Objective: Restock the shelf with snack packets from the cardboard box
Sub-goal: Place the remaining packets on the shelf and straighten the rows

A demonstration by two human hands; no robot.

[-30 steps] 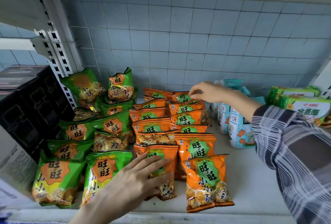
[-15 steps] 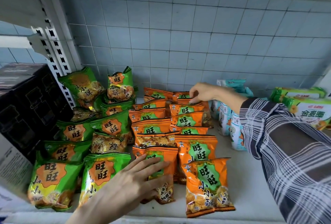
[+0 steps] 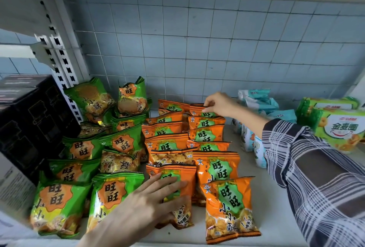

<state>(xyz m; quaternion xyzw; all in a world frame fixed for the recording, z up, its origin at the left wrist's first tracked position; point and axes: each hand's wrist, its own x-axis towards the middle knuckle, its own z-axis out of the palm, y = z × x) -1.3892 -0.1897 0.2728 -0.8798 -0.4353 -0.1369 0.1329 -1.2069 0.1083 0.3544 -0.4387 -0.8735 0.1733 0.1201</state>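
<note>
Two rows of orange snack packets [image 3: 215,167] lie overlapping on the white shelf [image 3: 272,207], with rows of green snack packets [image 3: 116,191] to their left. My left hand [image 3: 142,207] rests flat, fingers spread, on the front orange packet [image 3: 181,217] of the left orange row. My right hand [image 3: 217,104] reaches to the back of the right orange row and pinches the top edge of the rearmost orange packet [image 3: 199,109] near the tiled wall. The cardboard box is not in view.
A black box [image 3: 29,120] stands at the left beside the slotted shelf upright [image 3: 61,57]. Pale blue packets [image 3: 256,108] and green-and-white biscuit packs [image 3: 337,126] sit to the right. Bare shelf shows at the front right.
My right hand has lifted slightly at the back packet. My left hand stays on the front orange packet. The view has shifted a little.
</note>
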